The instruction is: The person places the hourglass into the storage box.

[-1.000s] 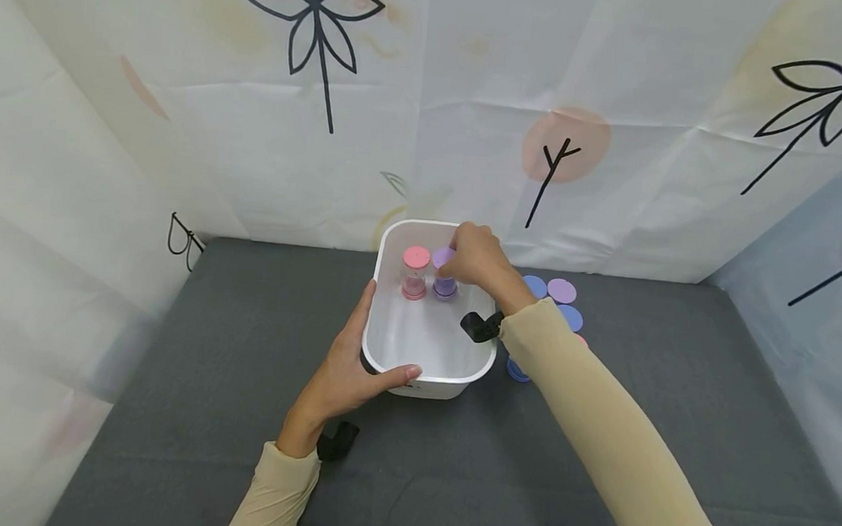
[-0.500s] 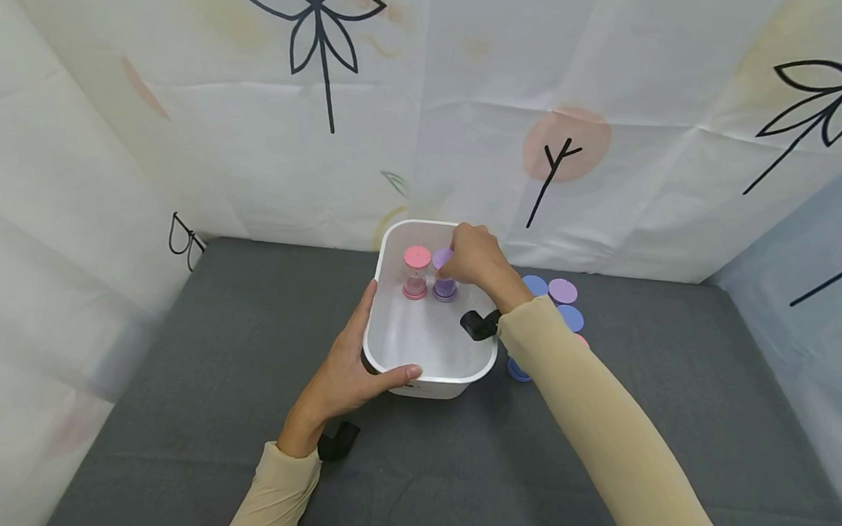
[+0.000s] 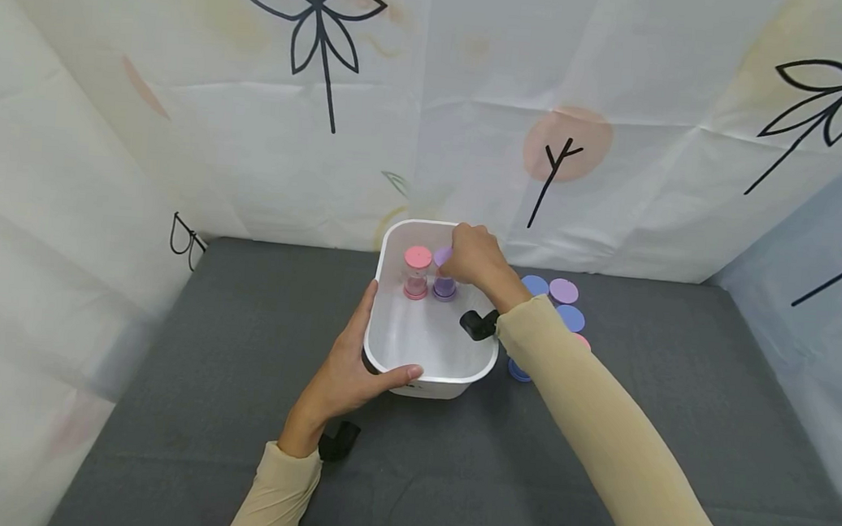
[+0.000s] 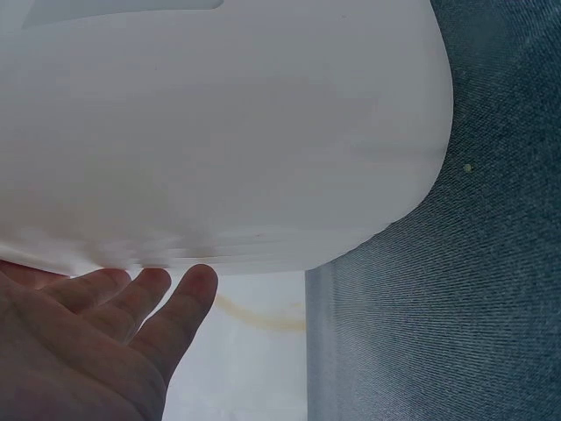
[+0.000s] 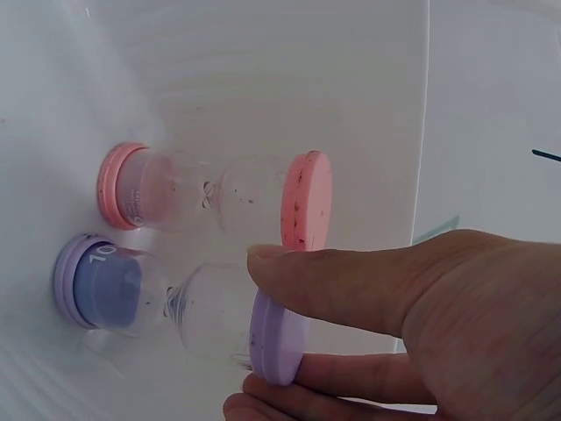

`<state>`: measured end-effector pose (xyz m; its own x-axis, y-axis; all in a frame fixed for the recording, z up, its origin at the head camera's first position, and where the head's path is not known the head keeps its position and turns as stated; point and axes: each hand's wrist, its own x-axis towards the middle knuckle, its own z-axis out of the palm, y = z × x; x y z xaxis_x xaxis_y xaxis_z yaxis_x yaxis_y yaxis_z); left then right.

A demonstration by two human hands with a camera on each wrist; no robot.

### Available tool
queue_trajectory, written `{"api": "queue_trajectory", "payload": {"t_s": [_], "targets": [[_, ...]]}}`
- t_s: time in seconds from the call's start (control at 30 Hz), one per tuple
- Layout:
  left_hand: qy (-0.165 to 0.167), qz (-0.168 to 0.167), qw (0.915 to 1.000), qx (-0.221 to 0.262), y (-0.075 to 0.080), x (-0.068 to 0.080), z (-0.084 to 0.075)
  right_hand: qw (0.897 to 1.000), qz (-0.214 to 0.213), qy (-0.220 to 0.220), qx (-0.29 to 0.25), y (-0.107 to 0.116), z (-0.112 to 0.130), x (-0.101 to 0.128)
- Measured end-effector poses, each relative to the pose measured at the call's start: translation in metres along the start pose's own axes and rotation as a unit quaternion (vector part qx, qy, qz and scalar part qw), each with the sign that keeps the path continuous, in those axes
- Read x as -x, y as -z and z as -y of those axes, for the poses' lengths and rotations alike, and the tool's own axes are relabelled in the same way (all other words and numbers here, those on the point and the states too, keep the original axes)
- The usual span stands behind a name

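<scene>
A white plastic bin stands on the dark grey table, holding two upright sand timers near its far end. One is the pink-capped sand timer. Just right of it, the purple-capped sand timer has dark purple sand in its lower bulb. My right hand reaches over the bin's right rim and pinches the upper cap of the purple one between thumb and fingers. At the bin's near-left corner is my left hand, thumb laid along the front rim. Its straight fingers rest along the outer wall.
Several more sand timers with blue, purple and pink caps, such as one with a blue cap, stand right of the bin, partly hidden by the right sleeve. A white patterned cloth hangs behind the table.
</scene>
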<state>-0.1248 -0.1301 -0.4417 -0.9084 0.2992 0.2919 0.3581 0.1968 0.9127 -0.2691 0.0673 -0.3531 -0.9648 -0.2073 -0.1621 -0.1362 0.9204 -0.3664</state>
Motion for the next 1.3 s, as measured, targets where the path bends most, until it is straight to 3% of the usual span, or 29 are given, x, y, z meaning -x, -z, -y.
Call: {"api": "queue_trajectory", "payload": {"t_s": [0.23, 0.47, 0.73, 1.0, 1.3], "targets": [[0.006, 0.000, 1.0000, -0.006, 0.000, 0.001, 0.001, 1.000, -0.011, -0.003, 0.000, -0.001, 0.000, 0.000], [0.011, 0.000, 0.9998, -0.014, 0.000, 0.002, 0.001, 0.999, -0.018, -0.021, -0.038, 0.000, -0.001, 0.002], [0.014, -0.001, 0.9999, -0.006, 0.000, 0.001, 0.001, 0.994, -0.069, 0.000, -0.091, 0.006, -0.006, 0.012], [0.007, -0.001, 1.0000, -0.006, 0.000, 0.001, 0.001, 0.983, -0.076, 0.030, -0.161, 0.016, -0.006, 0.032], [-0.001, 0.002, 1.0000, 0.000, 0.000, 0.000, -0.001, 0.968, -0.090, 0.064, -0.225, 0.032, -0.009, 0.069]]}}
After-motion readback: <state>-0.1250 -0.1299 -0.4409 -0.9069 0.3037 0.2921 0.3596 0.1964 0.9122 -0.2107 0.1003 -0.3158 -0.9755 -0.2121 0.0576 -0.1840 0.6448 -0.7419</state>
